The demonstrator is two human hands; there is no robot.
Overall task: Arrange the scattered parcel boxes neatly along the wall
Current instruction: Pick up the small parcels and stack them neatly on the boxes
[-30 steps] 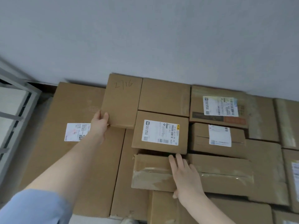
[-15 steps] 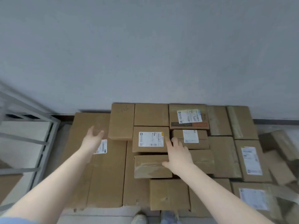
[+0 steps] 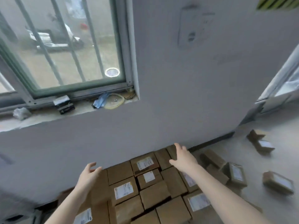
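Note:
A packed group of brown parcel boxes (image 3: 153, 193) lies on the floor against the grey wall (image 3: 161, 102), several with white labels. My left hand (image 3: 88, 175) hovers over the group's left side, fingers loosely spread, holding nothing. My right hand (image 3: 183, 157) is raised over the far right boxes near the wall, fingers straight, also empty. Loose boxes lie scattered on the floor to the right: one (image 3: 237, 175) close to the group, another (image 3: 278, 184) further right, and a labelled one (image 3: 263, 145) near the doorway.
A barred window (image 3: 64, 46) with a cluttered sill (image 3: 64, 109) sits above on the left. A doorway frame (image 3: 278, 88) opens at the right. Pale floor (image 3: 267, 210) spreads around the scattered boxes.
Both hands have lifted off the stacked boxes and now hover in the air. The view has swung up and right, revealing the window, the doorway and the scattered boxes.

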